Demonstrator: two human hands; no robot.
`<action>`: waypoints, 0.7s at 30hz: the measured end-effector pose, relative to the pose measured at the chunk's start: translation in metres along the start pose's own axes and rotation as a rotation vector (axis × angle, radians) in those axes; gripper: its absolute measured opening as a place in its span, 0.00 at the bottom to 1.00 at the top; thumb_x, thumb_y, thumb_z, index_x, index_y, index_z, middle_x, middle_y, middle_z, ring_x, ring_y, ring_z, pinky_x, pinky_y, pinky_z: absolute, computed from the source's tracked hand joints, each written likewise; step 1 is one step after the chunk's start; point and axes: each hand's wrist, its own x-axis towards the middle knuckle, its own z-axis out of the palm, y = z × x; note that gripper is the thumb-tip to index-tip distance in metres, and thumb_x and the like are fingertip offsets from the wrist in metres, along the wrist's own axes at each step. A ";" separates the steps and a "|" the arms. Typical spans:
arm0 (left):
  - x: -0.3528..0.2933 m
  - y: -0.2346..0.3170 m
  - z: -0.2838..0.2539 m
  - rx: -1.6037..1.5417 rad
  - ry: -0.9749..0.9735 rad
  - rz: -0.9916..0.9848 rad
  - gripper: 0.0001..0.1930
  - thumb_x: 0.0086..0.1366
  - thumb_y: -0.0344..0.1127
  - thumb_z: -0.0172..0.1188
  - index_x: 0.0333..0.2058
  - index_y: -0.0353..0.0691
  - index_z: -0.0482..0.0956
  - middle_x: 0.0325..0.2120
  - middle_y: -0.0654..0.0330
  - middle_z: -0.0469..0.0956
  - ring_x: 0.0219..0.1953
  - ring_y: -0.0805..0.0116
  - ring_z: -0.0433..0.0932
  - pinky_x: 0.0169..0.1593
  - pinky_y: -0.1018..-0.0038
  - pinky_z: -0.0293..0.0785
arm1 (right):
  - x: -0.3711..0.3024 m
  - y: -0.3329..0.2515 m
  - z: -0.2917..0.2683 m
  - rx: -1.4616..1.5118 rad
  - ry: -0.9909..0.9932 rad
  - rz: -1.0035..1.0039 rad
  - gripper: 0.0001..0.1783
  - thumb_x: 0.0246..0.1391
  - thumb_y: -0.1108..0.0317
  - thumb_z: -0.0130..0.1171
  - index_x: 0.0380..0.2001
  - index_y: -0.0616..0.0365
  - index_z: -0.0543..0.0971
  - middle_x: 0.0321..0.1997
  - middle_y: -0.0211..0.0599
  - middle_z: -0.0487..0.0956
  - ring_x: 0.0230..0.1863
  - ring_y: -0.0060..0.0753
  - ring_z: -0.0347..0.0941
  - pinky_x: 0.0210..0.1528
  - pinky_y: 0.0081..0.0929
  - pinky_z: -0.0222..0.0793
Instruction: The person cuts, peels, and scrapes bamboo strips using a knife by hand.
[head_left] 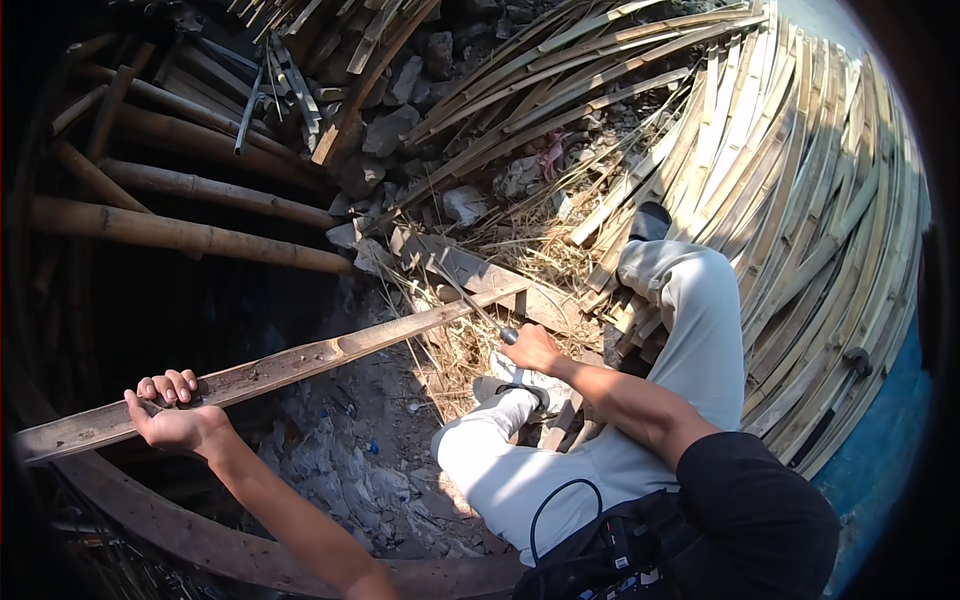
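Note:
A long split bamboo strip (290,365) slants from the left edge up to the middle, its hollow inner side facing up. My left hand (175,410) is wrapped round it near its left end, thumb and fingers closed over its edges. In my right hand (532,350) is a knife with a dark handle (510,336). Its thin blade (468,293) points up and left and crosses the strip near the far end; whether it touches cannot be made out. Under that end lies a wooden plank (540,301), with straw-like bamboo shavings (450,362) around.
A large stack of split bamboo strips (800,170) fills the right, beside a blue surface (880,440). Thick bamboo poles (200,236) lie over a dark hollow at left. Stones (465,205) and more strips (560,60) are at the back. My legs (690,320) are bent close to the plank.

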 end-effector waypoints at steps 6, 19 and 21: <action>0.033 -0.013 -0.013 0.111 0.079 -0.003 0.16 0.66 0.42 0.43 0.19 0.46 0.58 0.10 0.67 0.52 0.12 0.75 0.50 0.20 0.77 0.50 | 0.015 -0.032 0.018 0.069 -0.066 -0.158 0.19 0.41 0.58 0.56 0.23 0.69 0.79 0.24 0.64 0.76 0.30 0.63 0.76 0.35 0.49 0.72; 0.067 -0.024 -0.029 0.155 0.020 -0.061 0.15 0.65 0.38 0.43 0.18 0.44 0.58 0.11 0.66 0.52 0.13 0.73 0.50 0.22 0.76 0.50 | 0.034 -0.022 0.021 0.043 -0.132 -0.140 0.16 0.39 0.65 0.55 0.23 0.72 0.77 0.23 0.64 0.75 0.30 0.63 0.76 0.33 0.49 0.72; 0.069 -0.020 -0.032 0.203 0.011 -0.055 0.15 0.64 0.38 0.43 0.18 0.44 0.58 0.11 0.65 0.52 0.14 0.72 0.51 0.23 0.74 0.51 | 0.027 -0.054 0.012 0.072 -0.236 -0.160 0.14 0.40 0.65 0.54 0.23 0.68 0.77 0.24 0.62 0.76 0.30 0.64 0.75 0.35 0.50 0.72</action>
